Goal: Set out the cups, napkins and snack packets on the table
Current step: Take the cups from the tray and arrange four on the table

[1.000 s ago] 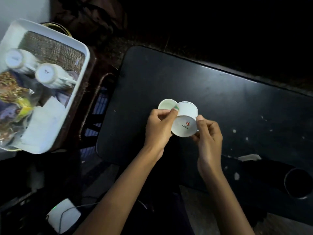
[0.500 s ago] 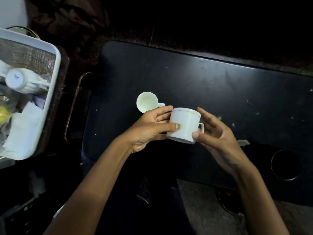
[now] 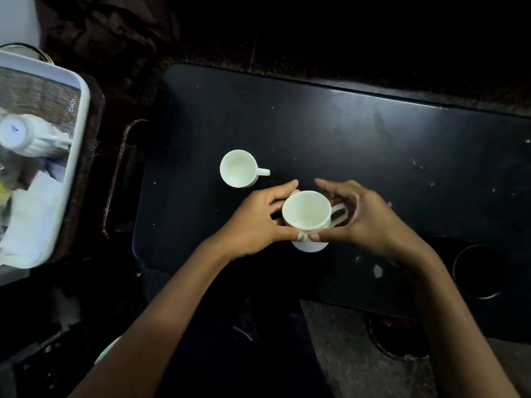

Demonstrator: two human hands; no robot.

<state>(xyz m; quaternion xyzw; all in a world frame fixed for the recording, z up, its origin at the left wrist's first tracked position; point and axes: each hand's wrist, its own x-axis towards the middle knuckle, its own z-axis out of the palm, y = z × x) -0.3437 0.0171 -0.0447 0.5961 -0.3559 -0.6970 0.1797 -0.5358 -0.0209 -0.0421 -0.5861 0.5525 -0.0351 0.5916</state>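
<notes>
Two white cups are out on the black tabletop (image 3: 373, 133) in the head view: one handled cup (image 3: 239, 168) stands upright and free, and a second cup (image 3: 307, 214), mouth up, sits just nearer between both hands. The left hand (image 3: 258, 222) curls round its side, thumb at the base; the right hand (image 3: 365, 216) cups the handle side, thumb touching, fingers arched. Placing looks nearly done; next comes letting go and reaching left to the white tray (image 3: 73, 168), where another cup (image 3: 27, 136), napkins (image 3: 31, 214) and packets wait.
</notes>
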